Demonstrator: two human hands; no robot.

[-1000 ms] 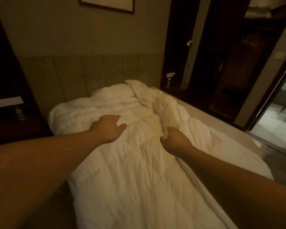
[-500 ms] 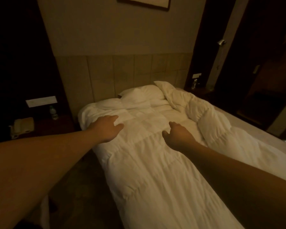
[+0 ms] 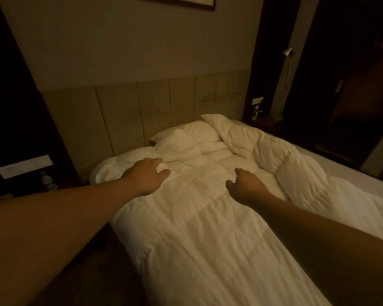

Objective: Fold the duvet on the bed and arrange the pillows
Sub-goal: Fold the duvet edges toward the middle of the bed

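Both hands reach over the duvet [image 3: 208, 228], which lies doubled lengthwise under them. The left hand [image 3: 147, 176] rests flat, fingers relaxed; the right hand [image 3: 244, 187] is loosely curled, holding nothing. Beyond them a pillow [image 3: 186, 138] waits unarranged. Dim light hides any further pillows.

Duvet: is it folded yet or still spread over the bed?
Partly folded: the duvet lies as a long strip along the near side, its right edge bunched, bare mattress showing beyond.
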